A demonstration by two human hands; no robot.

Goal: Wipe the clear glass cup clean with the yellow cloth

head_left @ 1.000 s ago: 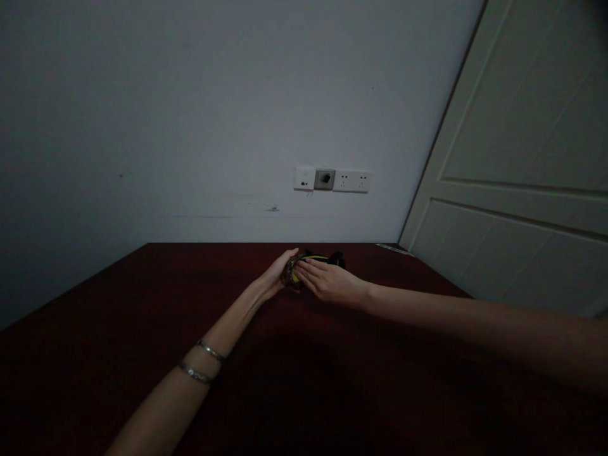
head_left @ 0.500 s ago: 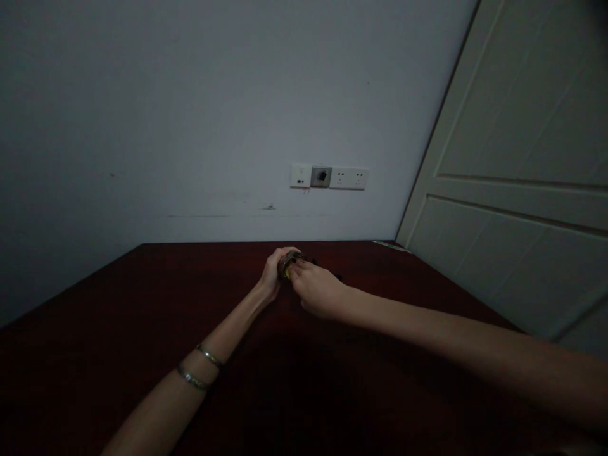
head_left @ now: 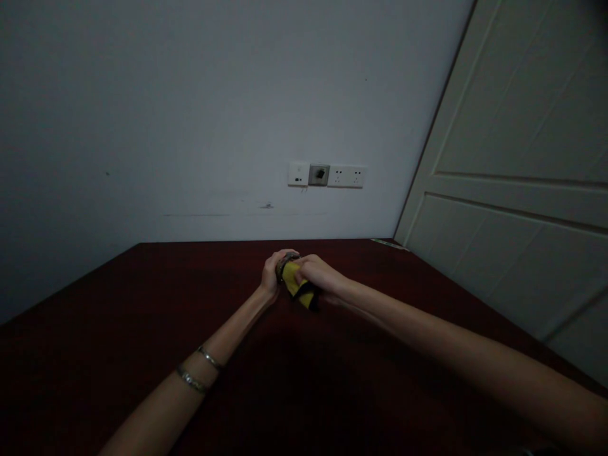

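Note:
My left hand (head_left: 270,273) is closed around a small, dark, shiny round object (head_left: 280,268), tilted toward me. Its kind is too dark and too covered to make out. Against the side of it facing me lies a yellow cloth with a black edge (head_left: 293,282). The fingers of my right hand (head_left: 321,273) grip this cloth and press it at the object, and a loose corner hangs down below them. Both hands are together over the far middle of the dark red table (head_left: 209,263).
A pale wall (head_left: 213,114) rises behind the table's far edge, with a row of sockets and switches (head_left: 327,175) on it. To the right stands a white panelled door (head_left: 513,190). A thin flat strip (head_left: 389,244) lies at the far right corner.
My right hand has turned and shifted slightly, so much more of the yellow cloth shows, with its black edge hanging down. My left hand keeps its hold on the round object.

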